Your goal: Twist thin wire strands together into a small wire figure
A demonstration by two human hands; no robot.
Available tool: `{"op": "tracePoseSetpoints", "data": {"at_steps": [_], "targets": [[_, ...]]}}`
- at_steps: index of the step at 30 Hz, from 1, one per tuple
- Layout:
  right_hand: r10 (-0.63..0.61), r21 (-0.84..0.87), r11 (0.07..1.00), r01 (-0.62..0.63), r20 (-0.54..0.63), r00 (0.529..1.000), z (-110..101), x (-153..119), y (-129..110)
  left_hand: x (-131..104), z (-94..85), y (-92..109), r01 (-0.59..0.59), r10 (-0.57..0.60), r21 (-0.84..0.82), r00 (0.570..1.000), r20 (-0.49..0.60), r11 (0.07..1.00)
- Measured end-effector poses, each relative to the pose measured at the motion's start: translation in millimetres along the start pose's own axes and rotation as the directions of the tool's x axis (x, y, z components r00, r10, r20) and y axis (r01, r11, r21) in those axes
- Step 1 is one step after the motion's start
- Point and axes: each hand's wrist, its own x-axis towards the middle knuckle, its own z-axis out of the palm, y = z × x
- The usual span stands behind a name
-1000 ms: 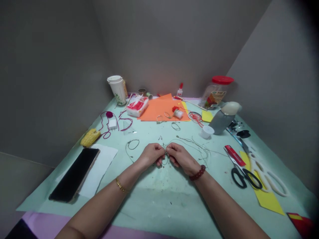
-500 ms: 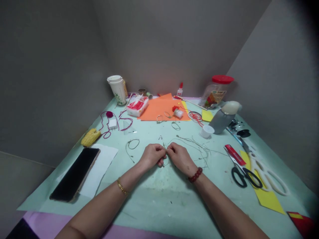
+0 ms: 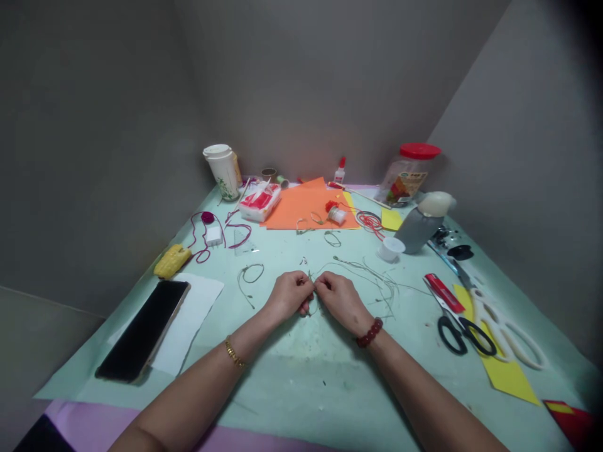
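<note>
My left hand [image 3: 293,293] and my right hand [image 3: 340,298] meet at the middle of the table, fingertips nearly touching. Both are closed in a pinch on a thin green cord [image 3: 309,276], whose short ends poke up between them. The knot or join itself is hidden by my fingers. To the right of my right hand spreads a loose bundle of thin green cords [image 3: 372,274]. Left of my left hand lies a looped green cord [image 3: 253,272] with a trailing end. Beyond my hands rests a small cord ring [image 3: 332,238].
Black-handled scissors [image 3: 464,334], white-handled scissors [image 3: 509,333] and a red packet [image 3: 444,292] lie to the right. A grey bottle [image 3: 421,226] and small white cup [image 3: 391,248] stand behind them. A phone [image 3: 144,329] lies left. Orange paper [image 3: 301,207] is at the back.
My hands stay in nearly the same place, still pinching the cord. Only a very slight shift of the view and of my left forearm shows.
</note>
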Motion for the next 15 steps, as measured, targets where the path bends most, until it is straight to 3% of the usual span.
{"op": "tracePoseSetpoints", "data": {"at_steps": [8, 12, 15], "targets": [[0.046, -0.009, 0.999, -0.047, -0.063, 0.997, 1.5, 1.2, 2.7, -1.0, -0.3, -3.5, -0.046, 0.046, -0.049, 0.999, 0.005, 0.998], [-0.084, -0.018, 0.996, 0.082, -0.217, 0.973, 1.6, -2.9, 1.9, -2.0, 0.3, -3.6, -0.066, 0.067, -0.068, 0.998, 0.012, 0.996], [-0.179, -0.053, 0.984, 0.171, -0.241, 0.954, 1.4, -4.6, -0.6, -2.5, 0.1, -3.5, -0.071, 0.072, -0.071, 0.997, 0.011, 0.995]]}}
